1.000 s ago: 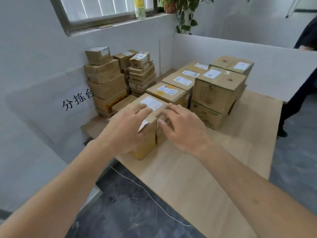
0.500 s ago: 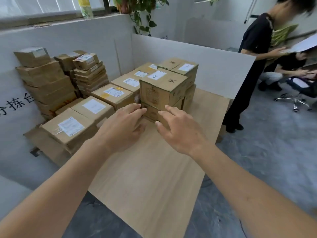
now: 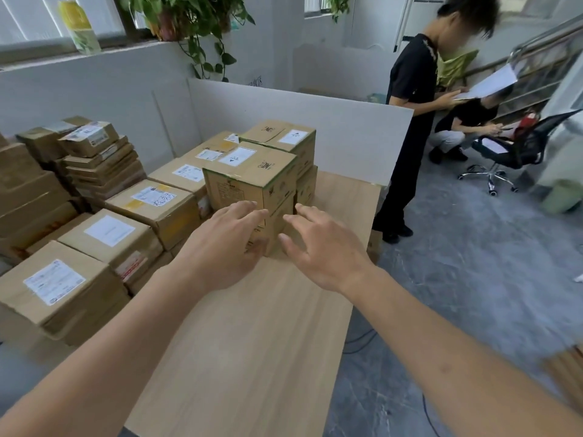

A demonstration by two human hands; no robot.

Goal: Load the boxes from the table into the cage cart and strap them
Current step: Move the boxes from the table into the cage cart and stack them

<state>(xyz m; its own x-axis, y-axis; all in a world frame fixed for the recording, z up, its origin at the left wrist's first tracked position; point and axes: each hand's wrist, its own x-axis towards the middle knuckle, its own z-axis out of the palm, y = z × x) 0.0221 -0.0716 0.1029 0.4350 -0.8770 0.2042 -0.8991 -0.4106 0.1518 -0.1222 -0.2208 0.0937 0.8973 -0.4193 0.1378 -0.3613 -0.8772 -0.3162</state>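
Note:
Several cardboard boxes with white labels stand on the wooden table (image 3: pixel 252 342). Closest to me is a two-high stack: a green-edged top box (image 3: pixel 249 178) on a lower box (image 3: pixel 271 228). My left hand (image 3: pixel 224 244) reaches to the lower box's near left face, fingers straight and spread. My right hand (image 3: pixel 318 247) hovers at its near right corner, fingers spread, holding nothing. Whether either hand touches the box I cannot tell. No cage cart or strap is in view.
Flat labelled boxes (image 3: pixel 63 285) line the table's left side, with taller piles (image 3: pixel 97 162) behind against a white partition (image 3: pixel 315 121). A person in black (image 3: pixel 410 121) stands at the table's far right corner, another crouches by an office chair (image 3: pixel 517 149).
My view has swung right, away from the left-hand boxes. Both hands left the labelled box they rested on and moved to the two-high stack.

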